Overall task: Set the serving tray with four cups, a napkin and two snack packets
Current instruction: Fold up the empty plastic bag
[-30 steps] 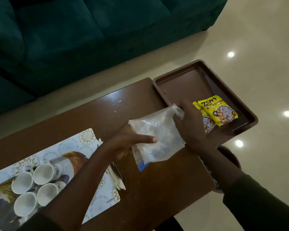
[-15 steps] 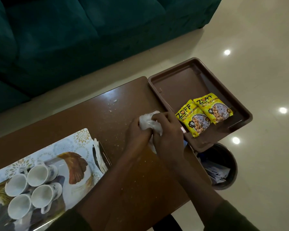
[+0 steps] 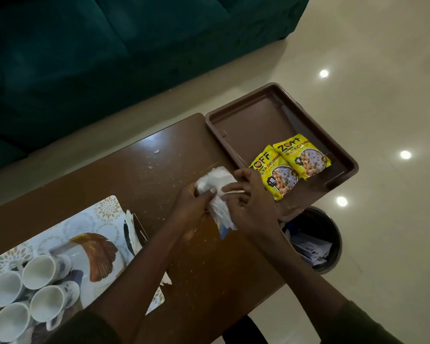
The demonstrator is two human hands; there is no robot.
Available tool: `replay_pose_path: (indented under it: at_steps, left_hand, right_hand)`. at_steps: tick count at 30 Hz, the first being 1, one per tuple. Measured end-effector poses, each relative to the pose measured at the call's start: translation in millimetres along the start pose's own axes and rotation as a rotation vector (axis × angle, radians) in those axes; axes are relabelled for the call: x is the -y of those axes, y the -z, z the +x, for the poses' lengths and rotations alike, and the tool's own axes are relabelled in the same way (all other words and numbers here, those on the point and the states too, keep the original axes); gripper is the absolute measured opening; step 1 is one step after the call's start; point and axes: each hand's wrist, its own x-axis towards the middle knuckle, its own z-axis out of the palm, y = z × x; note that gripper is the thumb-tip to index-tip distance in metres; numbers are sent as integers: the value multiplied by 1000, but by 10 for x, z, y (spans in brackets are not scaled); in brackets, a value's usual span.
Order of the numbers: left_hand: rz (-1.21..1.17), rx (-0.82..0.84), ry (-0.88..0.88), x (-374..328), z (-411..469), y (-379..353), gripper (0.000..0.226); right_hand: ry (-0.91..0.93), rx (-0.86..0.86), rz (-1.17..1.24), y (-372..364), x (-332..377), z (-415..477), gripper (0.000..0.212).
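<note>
Head view: left hand (image 3: 194, 202) and right hand (image 3: 248, 207) both grip the napkin pack (image 3: 216, 184); next, extract one napkin for the serving tray (image 3: 246, 125).

tray (image 3: 263, 125) brown | packets (image 3: 289, 165) yellow | cups (image 3: 39, 268) white | sofa (image 3: 109, 58) teal | placemat (image 3: 104, 212) floral

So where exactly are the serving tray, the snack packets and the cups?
serving tray (image 3: 253, 125): head view, bare floor of the tray.
snack packets (image 3: 287, 167): head view, where the two yellow packets overlap.
cups (image 3: 29, 294): head view, among the four white cups on the placemat.
</note>
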Motion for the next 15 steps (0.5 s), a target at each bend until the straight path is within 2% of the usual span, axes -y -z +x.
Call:
replay_pose_path:
  at_steps: [2,3,4,7,9,12,15]
  left_hand:
    - [-15,23,-14,16,53,-42,13]
    - [-40,41,-25,21,81,-65,15]
    - [-63,61,-38,22,110,-90,16]
    - [-76,106,-79,41,171,-181,20]
    - [-68,105,-99,64,207,-279,21]
    - [-23,91,-149,130,258,-453,19]
    - [30,112,-155,175,285,-705,21]
  right_hand:
    - [-5,-156,-41,160,-62,113,31]
    - [-44,-182,-47,257,-94,170,32]
    - [-121,-145,-19,346,-120,216,39]
    - [-388,191,261,515,-185,235,59]
    - [-392,301,302,575,-258,180,60]
    - [-376,212,211,700,-369,89,58]
    - [-329,68,41,890,-472,48,43]
